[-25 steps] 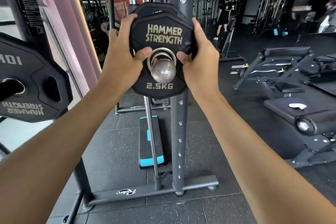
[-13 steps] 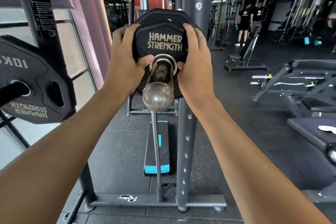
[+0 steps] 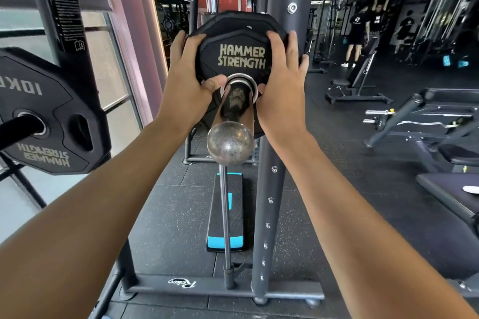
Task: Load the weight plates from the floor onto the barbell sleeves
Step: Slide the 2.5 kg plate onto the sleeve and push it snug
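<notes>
A small black weight plate lettered HAMMER STRENGTH sits threaded on the chrome barbell sleeve, whose round end points toward me. My left hand grips the plate's left edge with the thumb by the centre ring. My right hand presses flat on its right side. A larger black plate sits directly behind it on the same sleeve. The small plate's lower half is hidden by the sleeve and my hands.
A 10 kg plate hangs on a storage peg at left. The grey rack upright stands just right of the sleeve, its base bar on the floor. A blue-trimmed step lies below. Benches and people stand at right.
The small plate has slid farther inward along the sleeve, away from me, so more bare chrome shows in front of it. Both hands moved with it.
</notes>
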